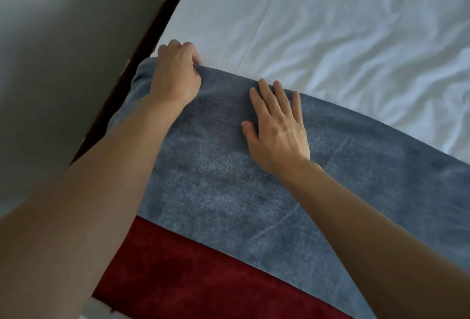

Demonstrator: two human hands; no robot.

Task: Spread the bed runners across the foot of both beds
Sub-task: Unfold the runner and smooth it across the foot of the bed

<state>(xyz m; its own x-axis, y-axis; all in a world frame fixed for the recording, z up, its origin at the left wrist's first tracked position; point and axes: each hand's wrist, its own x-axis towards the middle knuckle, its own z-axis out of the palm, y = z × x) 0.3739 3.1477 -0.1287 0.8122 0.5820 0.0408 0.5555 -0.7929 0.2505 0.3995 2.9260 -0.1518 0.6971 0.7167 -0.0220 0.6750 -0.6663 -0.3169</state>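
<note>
A blue-grey plush fabric bed runner [229,179] with a dark red band [178,275] lies across a bed's wrinkled white sheet [330,26]. The left hand [175,74] grips its far edge near the corner, fingers curled. The right hand [277,128] presses flat, fingers straight.

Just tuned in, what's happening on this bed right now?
A person is laying a blue-grey bed runner with a red band over the white sheet. The left hand grips the runner's far edge near the bed's side, while the right hand rests flat on it.
</note>
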